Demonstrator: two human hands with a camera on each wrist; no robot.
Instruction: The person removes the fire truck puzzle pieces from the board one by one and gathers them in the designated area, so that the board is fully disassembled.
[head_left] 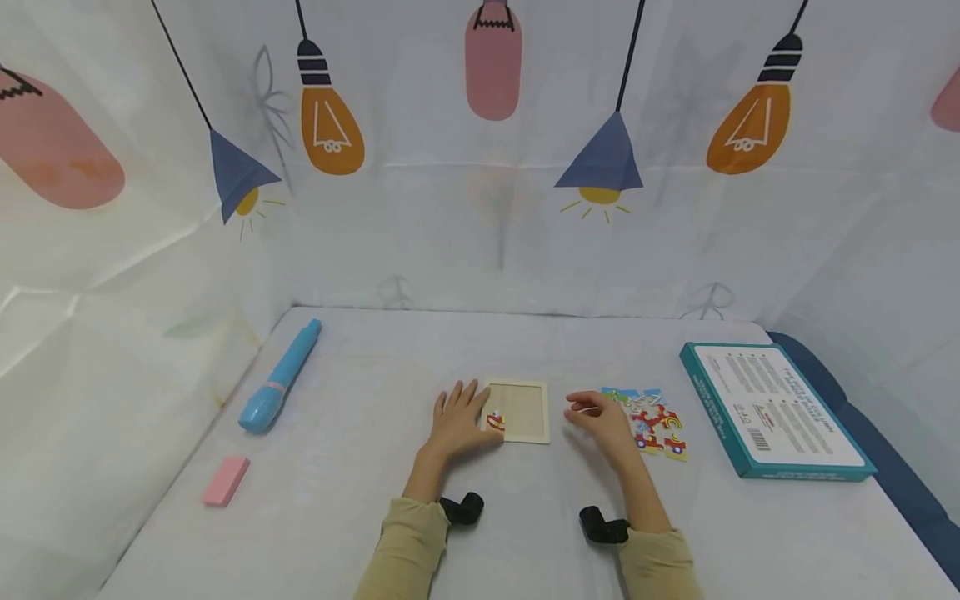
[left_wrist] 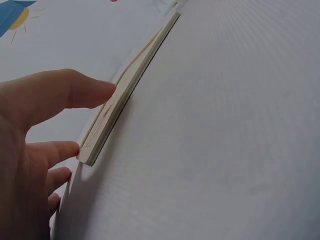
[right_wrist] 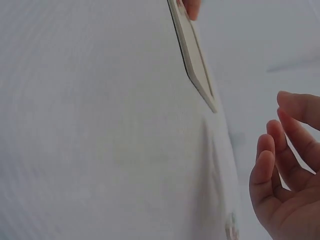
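A small square wooden puzzle tray (head_left: 528, 440) with a raised rim lies mid-table. One printed jigsaw piece (head_left: 496, 422) sits in its lower left corner. My left hand (head_left: 455, 423), fingers spread, rests at the tray's left side. In the left wrist view its thumb (left_wrist: 92, 92) reaches over the rim, and a fingertip meets the tray's corner. To the right of the tray, my right hand (head_left: 606, 423) hovers with loosely bent fingers, thumb and forefinger tips close together. Nothing shows between them in the right wrist view. Several colourful jigsaw pieces (head_left: 660, 421) lie beside this hand, partly hidden by it.
A teal-edged box (head_left: 780, 408) with a white printed face lies at the right. On the left are a blue wand-like object (head_left: 279, 383) with a pink band and a pink block (head_left: 226, 482). A patterned white sheet (head_left: 435, 242) hangs behind the table.
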